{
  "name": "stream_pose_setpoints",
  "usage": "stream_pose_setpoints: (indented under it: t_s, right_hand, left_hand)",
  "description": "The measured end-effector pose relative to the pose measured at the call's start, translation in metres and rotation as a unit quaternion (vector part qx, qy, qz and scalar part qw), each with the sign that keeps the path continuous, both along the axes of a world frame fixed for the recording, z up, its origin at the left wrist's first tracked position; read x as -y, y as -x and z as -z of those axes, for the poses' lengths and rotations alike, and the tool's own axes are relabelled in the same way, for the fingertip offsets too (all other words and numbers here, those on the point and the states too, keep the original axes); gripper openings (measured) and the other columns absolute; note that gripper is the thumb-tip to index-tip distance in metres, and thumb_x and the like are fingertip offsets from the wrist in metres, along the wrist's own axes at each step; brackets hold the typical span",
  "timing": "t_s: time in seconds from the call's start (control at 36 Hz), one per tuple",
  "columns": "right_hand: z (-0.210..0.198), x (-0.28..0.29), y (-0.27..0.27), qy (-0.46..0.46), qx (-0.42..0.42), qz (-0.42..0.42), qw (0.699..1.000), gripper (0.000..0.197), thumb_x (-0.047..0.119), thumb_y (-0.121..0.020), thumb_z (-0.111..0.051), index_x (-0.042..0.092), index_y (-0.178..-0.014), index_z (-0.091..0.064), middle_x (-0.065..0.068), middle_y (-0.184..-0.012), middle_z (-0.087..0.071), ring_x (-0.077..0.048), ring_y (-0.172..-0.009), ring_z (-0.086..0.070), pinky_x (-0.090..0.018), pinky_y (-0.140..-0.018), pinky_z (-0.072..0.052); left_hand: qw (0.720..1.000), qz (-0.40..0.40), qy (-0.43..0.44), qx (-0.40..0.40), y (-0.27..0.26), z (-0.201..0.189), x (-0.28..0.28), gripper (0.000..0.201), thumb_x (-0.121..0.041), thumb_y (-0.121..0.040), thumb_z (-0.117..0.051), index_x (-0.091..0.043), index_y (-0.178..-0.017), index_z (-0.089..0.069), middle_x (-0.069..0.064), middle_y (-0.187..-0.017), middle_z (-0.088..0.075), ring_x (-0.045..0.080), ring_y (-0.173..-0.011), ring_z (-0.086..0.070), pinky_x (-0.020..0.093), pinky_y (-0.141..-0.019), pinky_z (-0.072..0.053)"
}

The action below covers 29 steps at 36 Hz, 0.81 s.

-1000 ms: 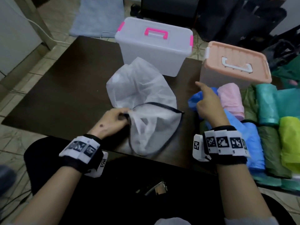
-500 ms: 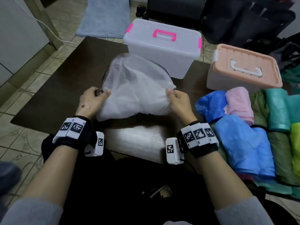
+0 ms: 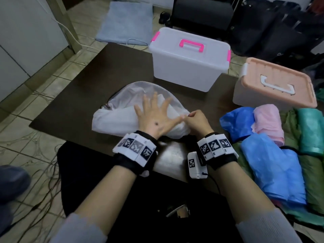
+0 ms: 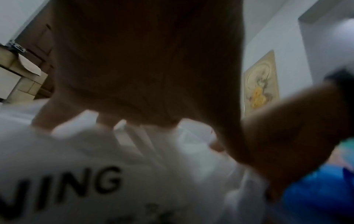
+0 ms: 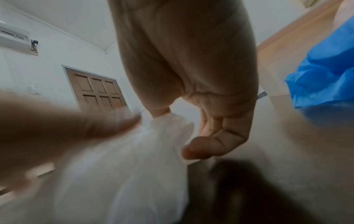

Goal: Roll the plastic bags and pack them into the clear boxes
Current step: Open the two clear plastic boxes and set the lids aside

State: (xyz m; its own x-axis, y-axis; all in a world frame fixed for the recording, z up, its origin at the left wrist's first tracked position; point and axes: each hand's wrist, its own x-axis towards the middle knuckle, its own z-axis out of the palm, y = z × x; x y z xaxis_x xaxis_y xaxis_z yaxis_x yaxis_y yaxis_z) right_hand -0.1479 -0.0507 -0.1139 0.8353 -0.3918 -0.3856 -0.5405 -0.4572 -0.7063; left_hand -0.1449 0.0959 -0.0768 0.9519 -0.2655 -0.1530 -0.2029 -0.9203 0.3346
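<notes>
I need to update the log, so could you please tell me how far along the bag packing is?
Done: nothing packed; both boxes, pink-handled and peach-lidded, are lidded. In hand: left hand flattens the white bag, right hand pinches its end. Left: rolling it, the coloured bags, packing.

You had two lidded boxes on the table: one clear box with pink handle (image 3: 190,58) and one box with a peach lid (image 3: 275,85). One white bag (image 3: 121,118) lay under your two hands. To your right sat two blue bags (image 3: 273,172), one pink roll (image 3: 268,121), and several green rolls (image 3: 310,130), their exact number unclear.
</notes>
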Motion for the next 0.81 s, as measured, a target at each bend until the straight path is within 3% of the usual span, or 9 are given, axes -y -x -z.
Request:
stream_pose_setpoints:
  t_s: [0.06, 0.14, 0.19, 0.36, 0.5, 0.58, 0.72, 0.81]
  right_hand:
    - [-0.003, -0.001, -0.001, -0.01, -0.006, -0.001, 1.0, 0.048, 0.029, -0.09, -0.057, 0.005, -0.128, -0.04, -0.015, -0.131, -0.049, -0.022, -0.106, -0.05, -0.029, -0.085, -0.042]
    - [-0.017, 0.0, -0.002, 0.003, 0.011, 0.009, 1.0, 0.069, 0.037, -0.093, -0.053, 0.008, -0.146, -0.017, -0.02, -0.147, -0.025, -0.033, -0.128, -0.04, -0.038, -0.105, -0.036]
    - [-0.031, 0.001, -0.005, 0.033, 0.04, 0.01, 0.999, 0.069, 0.037, -0.094, -0.05, 0.009, -0.147, -0.015, -0.02, -0.149, -0.018, -0.036, -0.131, -0.036, -0.038, -0.107, -0.03]
    - [-0.071, 0.002, -0.039, 0.19, 0.131, -0.045, 0.972, 0.054, 0.029, -0.091, -0.054, 0.01, -0.138, -0.036, -0.016, -0.141, -0.03, -0.033, -0.132, -0.029, -0.041, -0.107, -0.028]
    - [-0.095, 0.001, -0.084, 0.324, 0.204, -0.122, 0.916, 0.052, 0.025, -0.087, -0.059, 0.015, -0.135, -0.043, -0.011, -0.136, -0.037, -0.029, -0.128, -0.032, -0.039, -0.102, -0.032]
    - [-0.1, -0.001, -0.109, 0.363, 0.181, -0.174, 0.897, 0.06, 0.03, -0.084, -0.064, 0.019, -0.139, -0.039, -0.011, -0.144, -0.033, -0.029, -0.135, -0.026, -0.043, -0.107, -0.028]
    - [-0.094, -0.004, -0.134, 0.398, 0.072, -0.226, 0.886, 0.075, 0.041, -0.086, -0.063, 0.028, -0.148, -0.022, -0.011, -0.157, -0.012, -0.033, -0.144, -0.008, -0.053, -0.115, -0.011]
    - [-0.088, -0.004, -0.136, 0.404, 0.016, -0.229, 0.886, 0.069, 0.039, -0.092, -0.055, 0.033, -0.149, -0.016, -0.014, -0.156, -0.014, -0.037, -0.143, -0.012, -0.055, -0.114, -0.013]
  left_hand:
    - [0.988, 0.034, -0.084, -0.126, -0.002, 0.018, 0.002, 0.095, -0.082, -0.071, -0.046, -0.041, -0.149, -0.009, 0.001, -0.158, 0.017, 0.035, -0.142, 0.02, 0.069, -0.107, -0.002]
    - [0.971, 0.06, -0.137, -0.188, -0.006, 0.036, -0.006, 0.115, -0.081, -0.061, -0.059, -0.044, -0.147, 0.006, -0.001, -0.155, 0.027, 0.037, -0.139, 0.027, 0.071, -0.106, -0.001]
    - [0.967, 0.069, -0.147, -0.194, -0.008, 0.039, -0.011, 0.119, -0.076, -0.06, -0.066, -0.044, -0.147, 0.009, -0.002, -0.154, 0.03, 0.037, -0.139, 0.029, 0.071, -0.105, 0.0]
    - [0.972, 0.069, -0.105, -0.197, -0.03, 0.022, -0.029, 0.113, -0.059, -0.065, -0.075, -0.044, -0.148, 0.0, -0.003, -0.156, 0.024, 0.035, -0.141, 0.023, 0.07, -0.107, 0.0]
    - [0.983, 0.097, -0.129, -0.084, -0.041, 0.004, -0.045, 0.126, -0.058, -0.062, -0.078, -0.044, -0.145, 0.016, 0.005, -0.149, 0.039, 0.037, -0.135, 0.035, 0.069, -0.103, 0.01]
    - [0.984, 0.088, -0.154, -0.026, -0.033, 0.003, -0.047, 0.119, -0.056, -0.067, -0.075, -0.041, -0.147, 0.012, 0.006, -0.152, 0.032, 0.038, -0.139, 0.028, 0.064, -0.108, 0.006]
    - [0.987, 0.01, -0.113, -0.117, -0.034, 0.013, -0.056, 0.089, -0.032, -0.086, -0.063, -0.04, -0.148, 0.001, 0.005, -0.156, -0.001, 0.036, -0.142, -0.005, 0.065, -0.107, -0.014]
    - [0.987, -0.039, -0.066, -0.142, -0.05, 0.015, -0.068, 0.08, -0.025, -0.09, -0.056, -0.034, -0.149, -0.002, 0.002, -0.155, -0.016, 0.03, -0.143, -0.011, 0.067, -0.108, -0.013]
